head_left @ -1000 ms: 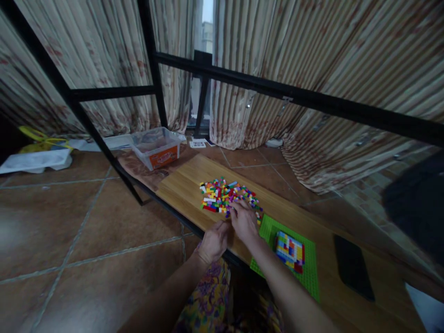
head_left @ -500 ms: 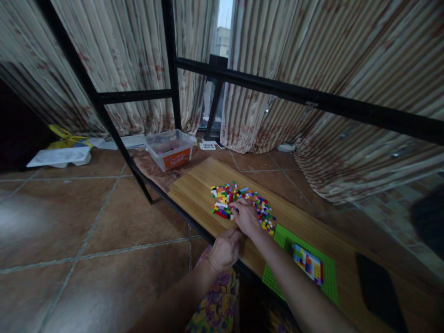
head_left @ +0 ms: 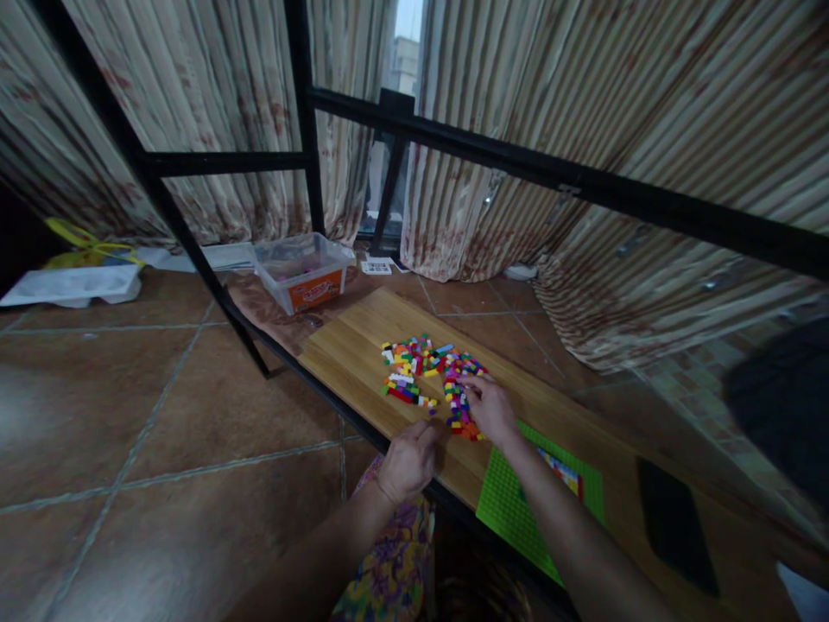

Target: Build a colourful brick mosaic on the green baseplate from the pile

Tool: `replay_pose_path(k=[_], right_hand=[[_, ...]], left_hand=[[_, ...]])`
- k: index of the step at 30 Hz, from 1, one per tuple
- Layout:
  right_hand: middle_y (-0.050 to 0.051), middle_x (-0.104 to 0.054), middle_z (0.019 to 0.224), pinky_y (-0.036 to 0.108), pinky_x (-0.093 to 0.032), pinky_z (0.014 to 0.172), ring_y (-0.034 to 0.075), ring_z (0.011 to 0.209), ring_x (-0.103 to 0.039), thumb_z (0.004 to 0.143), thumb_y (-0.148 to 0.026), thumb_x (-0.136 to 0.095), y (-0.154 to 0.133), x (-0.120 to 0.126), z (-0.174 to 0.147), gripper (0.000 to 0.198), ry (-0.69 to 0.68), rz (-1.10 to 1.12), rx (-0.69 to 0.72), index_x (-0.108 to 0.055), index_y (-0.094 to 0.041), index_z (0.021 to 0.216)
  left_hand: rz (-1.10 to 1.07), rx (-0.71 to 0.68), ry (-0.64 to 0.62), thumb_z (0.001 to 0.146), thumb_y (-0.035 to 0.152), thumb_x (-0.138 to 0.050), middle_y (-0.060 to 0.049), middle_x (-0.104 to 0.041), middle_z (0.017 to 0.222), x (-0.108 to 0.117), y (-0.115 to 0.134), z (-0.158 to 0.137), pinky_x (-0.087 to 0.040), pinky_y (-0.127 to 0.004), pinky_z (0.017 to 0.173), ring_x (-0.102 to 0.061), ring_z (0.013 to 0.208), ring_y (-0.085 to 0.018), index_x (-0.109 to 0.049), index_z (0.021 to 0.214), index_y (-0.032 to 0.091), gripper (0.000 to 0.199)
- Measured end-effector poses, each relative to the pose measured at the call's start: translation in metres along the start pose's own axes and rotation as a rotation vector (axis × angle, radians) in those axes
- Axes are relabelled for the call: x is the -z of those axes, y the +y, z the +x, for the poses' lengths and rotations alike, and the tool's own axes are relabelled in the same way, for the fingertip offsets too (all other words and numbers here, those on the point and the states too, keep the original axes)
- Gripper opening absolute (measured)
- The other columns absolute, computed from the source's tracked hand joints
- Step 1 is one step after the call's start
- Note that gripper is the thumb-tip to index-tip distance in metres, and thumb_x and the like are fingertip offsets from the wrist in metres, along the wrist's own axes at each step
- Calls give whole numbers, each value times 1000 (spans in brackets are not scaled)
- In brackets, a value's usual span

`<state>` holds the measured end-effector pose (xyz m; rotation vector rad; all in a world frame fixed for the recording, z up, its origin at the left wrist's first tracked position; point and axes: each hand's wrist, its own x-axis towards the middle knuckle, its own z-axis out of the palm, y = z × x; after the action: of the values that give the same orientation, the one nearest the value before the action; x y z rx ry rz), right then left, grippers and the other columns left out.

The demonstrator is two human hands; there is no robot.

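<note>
Item: toy building bricks (head_left: 396, 392), loose, mixed colours, many. Place: mid-length of the wooden tabletop (head_left: 350, 345), between its near and far edges. Condition: spread flat; a bare strip of wood now opens between a left group and a right one, where the hand covered the middle half a second ago.

Item: right hand (head_left: 490, 406). Shifted from the middle of the spread to its right side, palm down, fingertips bent among the bricks there. Whether a brick is pinched, I cannot tell.

Item: left hand (head_left: 409, 458). Stationed as before over the near edge, fingers curled together, tips just beside the nearest bricks. Contents, if any, hidden.

Item: green studded baseplate (head_left: 515, 492), right of the bricks, along the near edge. Bears a multicoloured brick build (head_left: 566, 473), now largely masked by the right forearm.

Item: clear plastic tub with orange label (head_left: 275, 289), beyond the tabletop's left end, on brown cloth (head_left: 259, 315).

Item: flat black slab (head_left: 677, 527), towards the right end; kind unclear.

Remark: the change puts the right-hand bricks within reach of the fingers. I judge the work to be picking through loose pieces, with neither hand at the build.
</note>
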<state>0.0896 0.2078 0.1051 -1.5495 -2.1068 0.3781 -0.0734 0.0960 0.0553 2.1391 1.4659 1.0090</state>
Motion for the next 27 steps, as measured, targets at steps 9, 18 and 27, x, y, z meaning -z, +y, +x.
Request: replay_pose_path(k=[9, 18, 27], right_hand=[[7, -67, 106, 28, -46, 81, 18, 90, -63, 83, -27, -62, -17, -9, -2, 31, -45, -221, 62, -64, -21, 113], [6, -65, 102, 29, -43, 84, 19, 93, -60, 86, -22, -55, -24, -7, -14, 24, -27, -272, 99, -63, -19, 109], [10, -64, 101, 34, -43, 87, 25, 99, -58, 82, -30, -61, -31, -17, -1, 23, 22, -300, -23, -65, -19, 101]], left_hand=[[13, 4, 10, 80, 5, -38, -5, -59, 85, 3, 4, 3, -52, -26, 75, -60, 81, -16, -58, 97, 18, 30], [13, -15, 37, 80, 5, -38, -6, -58, 87, 1, 2, 2, -52, -27, 77, -59, 81, -17, -58, 98, 17, 29], [4, -2, 47, 81, 6, -39, -4, -57, 84, 1, 3, 3, -51, -26, 75, -58, 79, -16, -57, 95, 18, 27]])
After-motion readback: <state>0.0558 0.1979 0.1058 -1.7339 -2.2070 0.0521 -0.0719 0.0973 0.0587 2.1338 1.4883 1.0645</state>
